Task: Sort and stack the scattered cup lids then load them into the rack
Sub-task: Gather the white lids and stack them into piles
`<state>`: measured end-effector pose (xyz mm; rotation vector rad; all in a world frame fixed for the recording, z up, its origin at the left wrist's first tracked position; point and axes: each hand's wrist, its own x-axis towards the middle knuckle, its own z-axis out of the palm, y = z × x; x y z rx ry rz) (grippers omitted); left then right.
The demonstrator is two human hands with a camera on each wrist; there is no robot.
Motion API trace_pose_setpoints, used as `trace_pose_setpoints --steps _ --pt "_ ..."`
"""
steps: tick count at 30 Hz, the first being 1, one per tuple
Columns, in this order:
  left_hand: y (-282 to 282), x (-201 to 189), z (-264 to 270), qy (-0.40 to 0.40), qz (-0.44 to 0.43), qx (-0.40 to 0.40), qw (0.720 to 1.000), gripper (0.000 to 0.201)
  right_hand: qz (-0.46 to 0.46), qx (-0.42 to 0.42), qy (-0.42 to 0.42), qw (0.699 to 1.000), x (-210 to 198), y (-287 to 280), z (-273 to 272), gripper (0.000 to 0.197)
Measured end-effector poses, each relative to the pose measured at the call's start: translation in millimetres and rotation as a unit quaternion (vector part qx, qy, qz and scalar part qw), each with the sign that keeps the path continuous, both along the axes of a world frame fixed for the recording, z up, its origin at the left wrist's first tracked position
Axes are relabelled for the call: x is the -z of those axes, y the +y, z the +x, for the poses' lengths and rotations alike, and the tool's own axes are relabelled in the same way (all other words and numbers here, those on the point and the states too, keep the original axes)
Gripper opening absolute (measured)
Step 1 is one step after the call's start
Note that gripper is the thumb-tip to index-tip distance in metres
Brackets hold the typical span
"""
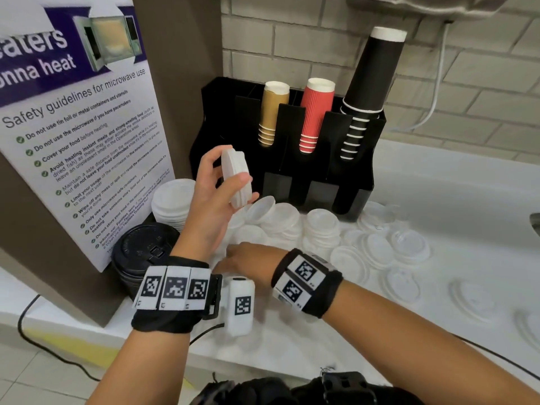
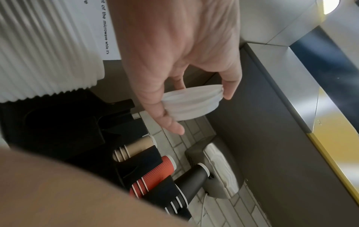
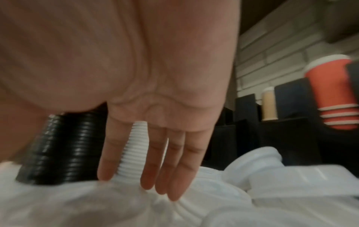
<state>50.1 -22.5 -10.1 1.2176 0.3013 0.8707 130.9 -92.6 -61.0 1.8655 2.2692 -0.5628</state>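
Note:
My left hand (image 1: 222, 182) is raised in front of the black rack (image 1: 292, 173) and grips a small stack of white lids (image 1: 237, 176) on edge between thumb and fingers; the left wrist view shows the same held lids (image 2: 192, 104). My right hand (image 1: 242, 258) reaches low across the counter with straight fingers (image 3: 153, 169) over loose white lids (image 3: 136, 204). Several short piles of white lids (image 1: 321, 229) and scattered clear lids (image 1: 406, 247) lie on the white counter. A tall white lid stack (image 1: 172, 203) and a black lid stack (image 1: 143, 252) stand at the left.
The rack holds upside-down tan cups (image 1: 273, 112), red cups (image 1: 315, 112) and black cups (image 1: 371, 89). A microwave safety poster (image 1: 81, 135) leans on a brown panel at the left. A brick wall (image 1: 467, 83) stands behind. A black cable (image 1: 43, 340) runs below the counter.

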Motion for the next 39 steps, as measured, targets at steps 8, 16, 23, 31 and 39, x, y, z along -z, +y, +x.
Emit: trace_pose_setpoints --steps 8,16,23,31,39 --pt "5.3 0.1 -0.2 0.016 -0.016 -0.033 0.999 0.04 0.013 0.085 0.07 0.994 -18.6 -11.2 13.9 0.065" --pt "-7.9 3.0 2.4 0.037 -0.052 0.008 0.998 0.053 0.233 0.335 0.438 0.801 -71.5 -53.0 59.0 0.039" --pt "-28.2 6.4 13.4 0.066 -0.043 0.042 0.996 0.062 0.314 0.257 0.481 0.777 -73.1 -58.4 44.4 0.053" --pt "-34.9 5.0 15.7 0.066 -0.052 0.021 0.996 0.057 0.315 0.25 0.494 0.771 -70.6 -57.1 40.9 0.052" --pt "-19.7 4.2 15.8 0.052 -0.026 -0.071 0.996 0.045 0.264 0.281 0.546 0.744 -70.9 -28.6 49.7 0.035"
